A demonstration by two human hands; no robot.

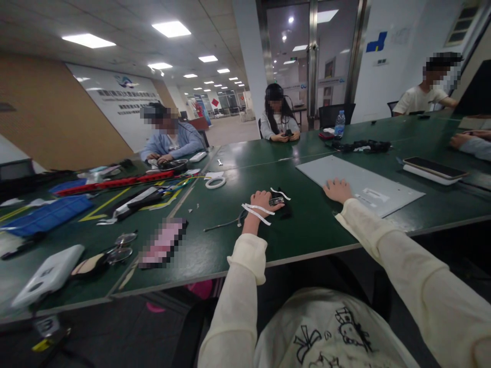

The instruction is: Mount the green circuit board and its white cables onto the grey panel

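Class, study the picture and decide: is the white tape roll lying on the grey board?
No: the white tape roll lies on the green table, with the left hand between it and the grey board.

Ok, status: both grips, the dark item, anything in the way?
Left grip at small dark item, hold unclear. Right grip open on grey panel. White strips across left grip, possibly in the way.

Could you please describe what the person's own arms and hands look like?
The left hand and right hand wear no gloves. Both arms have long, plain, cream-coloured sleeves with loose, wide cuffs. Narrow white strips cross the left wrist; whether they are fastened there, I cannot tell.
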